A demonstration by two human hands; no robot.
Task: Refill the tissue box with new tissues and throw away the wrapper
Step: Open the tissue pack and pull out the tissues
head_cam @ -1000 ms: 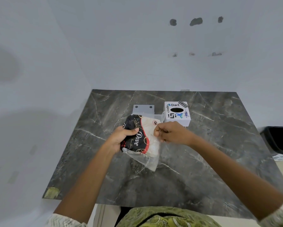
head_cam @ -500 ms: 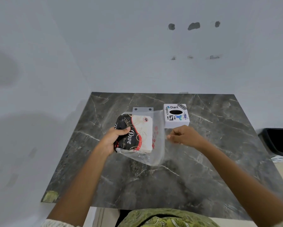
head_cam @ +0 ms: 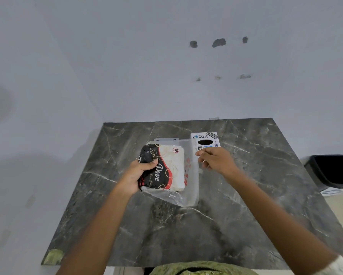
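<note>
My left hand (head_cam: 137, 175) grips the left end of a tissue pack (head_cam: 166, 167) with a black, red and cream wrapper, held above the dark marble table (head_cam: 186, 231). A clear plastic flap of the wrapper (head_cam: 192, 175) stands open along the pack's right side, and my right hand (head_cam: 216, 160) pinches its upper edge. Just behind my right hand stands the white tissue box (head_cam: 204, 139) with a dark oval opening on top and stickers on it. White tissues show inside the pack.
A white bracket (head_cam: 166, 139) lies flat behind the pack. A black bin (head_cam: 333, 171) stands off the table's right edge. White walls close in at the back and left. A greenish patch (head_cam: 54, 256) marks the table's near left corner.
My right hand has pulled the clear wrapper flap away to the right, so it now stands open beside the pack. My left hand kept its hold on the pack.
</note>
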